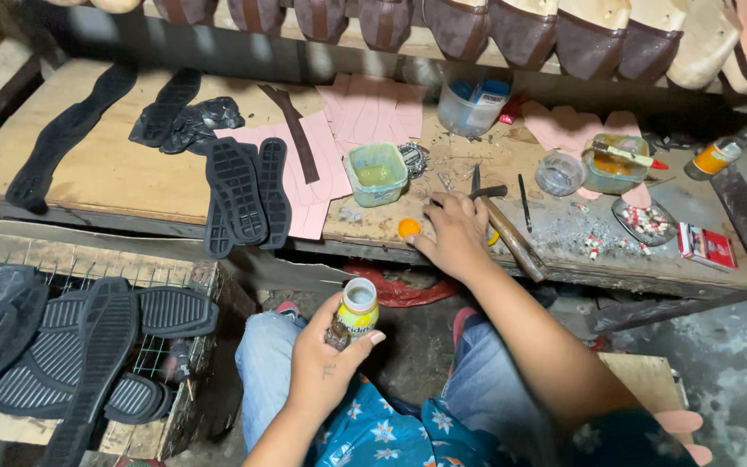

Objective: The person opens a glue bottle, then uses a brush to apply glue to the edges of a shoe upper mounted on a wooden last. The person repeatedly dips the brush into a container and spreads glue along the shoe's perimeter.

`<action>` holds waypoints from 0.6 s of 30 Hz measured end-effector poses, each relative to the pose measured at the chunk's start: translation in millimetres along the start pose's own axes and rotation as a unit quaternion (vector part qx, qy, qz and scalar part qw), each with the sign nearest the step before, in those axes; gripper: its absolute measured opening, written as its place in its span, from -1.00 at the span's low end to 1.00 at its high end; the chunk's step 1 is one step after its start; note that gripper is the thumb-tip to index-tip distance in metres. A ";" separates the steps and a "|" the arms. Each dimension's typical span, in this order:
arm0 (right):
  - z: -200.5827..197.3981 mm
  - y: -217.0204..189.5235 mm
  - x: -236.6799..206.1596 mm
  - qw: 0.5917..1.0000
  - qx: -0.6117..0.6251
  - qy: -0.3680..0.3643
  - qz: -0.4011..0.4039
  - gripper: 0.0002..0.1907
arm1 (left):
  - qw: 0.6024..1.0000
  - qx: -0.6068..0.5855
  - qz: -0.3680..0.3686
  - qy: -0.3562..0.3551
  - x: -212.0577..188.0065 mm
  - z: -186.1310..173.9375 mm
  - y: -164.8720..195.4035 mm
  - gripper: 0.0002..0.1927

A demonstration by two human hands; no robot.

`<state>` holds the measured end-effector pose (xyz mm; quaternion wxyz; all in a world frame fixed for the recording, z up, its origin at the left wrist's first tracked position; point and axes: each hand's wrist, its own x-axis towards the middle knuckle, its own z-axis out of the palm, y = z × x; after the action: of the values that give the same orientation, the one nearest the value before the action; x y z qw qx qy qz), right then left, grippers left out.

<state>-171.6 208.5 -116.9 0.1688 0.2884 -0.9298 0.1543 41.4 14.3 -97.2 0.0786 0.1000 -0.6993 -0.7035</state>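
Gripping a small open bottle (352, 316) at lower centre of the frame, the left hand (322, 363) held it upright above the lap. The right hand (458, 235) rested at centre on the table (114, 173) edge, fingers spread and grasping nothing, just beside an orange cap (409, 227). A hammer (507, 227) lay touching that hand's far side. A green tub (376, 173) stood just above it. Black soles (244, 190) lay on pink sheets (365, 112) at centre left.
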 end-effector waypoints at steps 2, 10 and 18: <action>13.8 2.6 0.4 1.000 -0.008 -0.014 -0.004 -0.41 | 1.000 -0.001 0.002 -0.006 -2.3 -1.1 -2.7 -0.38; 26.3 -3.1 5.4 1.000 -0.009 -0.003 -0.004 -0.52 | 0.999 0.016 0.038 -0.010 -3.9 -6.3 -5.7 -0.39; -59.0 -47.3 2.7 0.991 0.102 -0.037 -0.074 -0.51 | 0.995 0.093 0.036 0.002 7.2 -9.5 -2.4 -0.38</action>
<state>-132.6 192.7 -54.1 0.1148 0.3773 -0.8910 0.2249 36.9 3.3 -99.8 0.0961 0.0829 -0.7644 -0.6321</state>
